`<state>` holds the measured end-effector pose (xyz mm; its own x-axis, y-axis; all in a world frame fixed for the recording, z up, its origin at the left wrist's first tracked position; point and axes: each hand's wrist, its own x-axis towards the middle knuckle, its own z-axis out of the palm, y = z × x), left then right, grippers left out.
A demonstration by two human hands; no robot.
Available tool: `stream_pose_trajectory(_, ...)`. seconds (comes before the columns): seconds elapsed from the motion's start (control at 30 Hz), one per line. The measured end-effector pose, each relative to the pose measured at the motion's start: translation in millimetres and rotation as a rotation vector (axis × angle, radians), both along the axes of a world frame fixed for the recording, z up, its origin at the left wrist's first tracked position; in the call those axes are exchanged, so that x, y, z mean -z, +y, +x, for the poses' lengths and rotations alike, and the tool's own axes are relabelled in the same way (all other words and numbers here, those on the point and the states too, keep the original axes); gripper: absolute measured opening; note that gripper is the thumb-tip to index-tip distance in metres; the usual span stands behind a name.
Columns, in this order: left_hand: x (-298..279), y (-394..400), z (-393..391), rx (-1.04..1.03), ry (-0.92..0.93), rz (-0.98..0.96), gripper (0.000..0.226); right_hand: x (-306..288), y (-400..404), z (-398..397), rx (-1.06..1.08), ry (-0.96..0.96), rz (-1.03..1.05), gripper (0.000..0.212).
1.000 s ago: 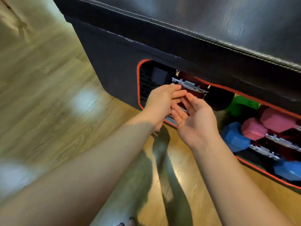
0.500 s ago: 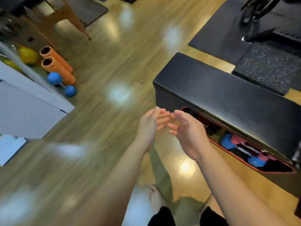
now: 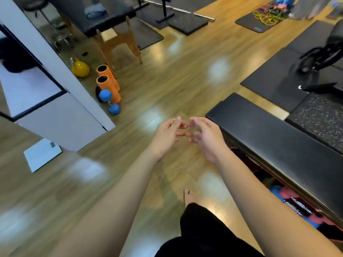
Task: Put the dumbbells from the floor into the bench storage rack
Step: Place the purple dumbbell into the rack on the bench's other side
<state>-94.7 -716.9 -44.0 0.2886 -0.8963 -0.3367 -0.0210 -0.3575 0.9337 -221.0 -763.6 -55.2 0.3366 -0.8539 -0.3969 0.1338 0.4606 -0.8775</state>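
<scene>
A blue dumbbell (image 3: 109, 102) lies on the wooden floor at the left, beside two orange foam rollers (image 3: 108, 83). The black padded bench (image 3: 278, 138) stands at the right; its red-rimmed storage rack (image 3: 289, 199) below holds several blue and pink dumbbells, partly hidden by my right arm. My left hand (image 3: 167, 135) and my right hand (image 3: 205, 138) hover side by side above the floor in front of the bench's left end, fingers loosely bent, fingertips nearly touching, holding nothing.
A yellow kettlebell (image 3: 80, 68) sits behind the rollers near a white wall panel (image 3: 61, 115). A massage table with wooden legs (image 3: 118, 41), a barbell (image 3: 185, 12) and black mats (image 3: 278, 75) lie farther back. My bare foot (image 3: 188, 196) is on the floor below my hands.
The view has pulled up and away from the rack opening, where both hands were at a black dumbbell. Both hands are now empty and out over the floor.
</scene>
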Motion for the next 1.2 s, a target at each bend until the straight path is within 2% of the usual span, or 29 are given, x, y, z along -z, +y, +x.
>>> stream_pose_trajectory(0.2, 4, -58, 46, 0.031, -0.040, 0.019, 0.029, 9, -59, 46, -0.028, 0.177, -0.135, 0.019)
stream_pose_trajectory(0.33, 4, -132, 79, 0.076, -0.048, 0.018, 0.034, 17, -116, 73, 0.031, 0.226, -0.136, 0.021)
stream_pose_trajectory(0.5, -1, -228, 99, 0.201, -0.051, 0.032, 0.028, 21, -191, 88, 0.110, 0.295, -0.122, 0.019)
stream_pose_trajectory(0.73, -3, -338, 120, 0.317, -0.086, -0.016, 0.031, 17, -282, 109, 0.205, 0.428, -0.250, 0.016)
stream_pose_trajectory(0.83, -2, -387, 131, 0.407, -0.117, -0.030, 0.033, 16, -322, 119, 0.255, 0.465, -0.265, 0.015)
stream_pose_trajectory(1.0, 12, -477, 155, 0.581, -0.191, -0.079, 0.017, 28, -398, 141, 0.342, 0.523, -0.278, 0.014)
stream_pose_trajectory(1.2, 22, -583, 183, 0.768, -0.236, -0.111, 0.012, 33, -481, 164, 0.473, 0.588, -0.255, 0.010)
